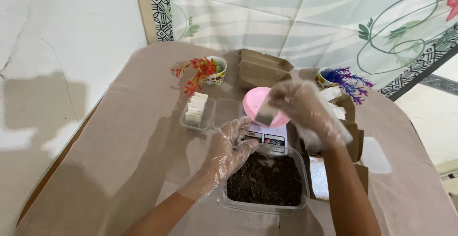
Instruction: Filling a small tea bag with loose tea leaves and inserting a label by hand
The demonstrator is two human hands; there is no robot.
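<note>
Nearest: clear rectangular plastic tub of dark soil (267, 178). Gloved left hand (231, 145) rests on its near-left rim, fingers loosely curled, gripping nothing. Beyond, the gloved right hand (300, 104) pinches a small white packet (266, 115) over the pink round bowl (262, 104) on the white digital scale (267, 138). Farther back: folded brown cardboard boxes (260, 69).

2 gloved hands (229, 145), 2 flower cups (217, 70), 1 pink bowl (257, 103), 1 scale (267, 138), 1 soil tub (266, 178).

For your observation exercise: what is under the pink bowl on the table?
The pink bowl sits on a small white kitchen scale, whose front panel shows. The right hand, holding a small pale packet, covers part of the bowl, so its contents stay unseen.
</note>
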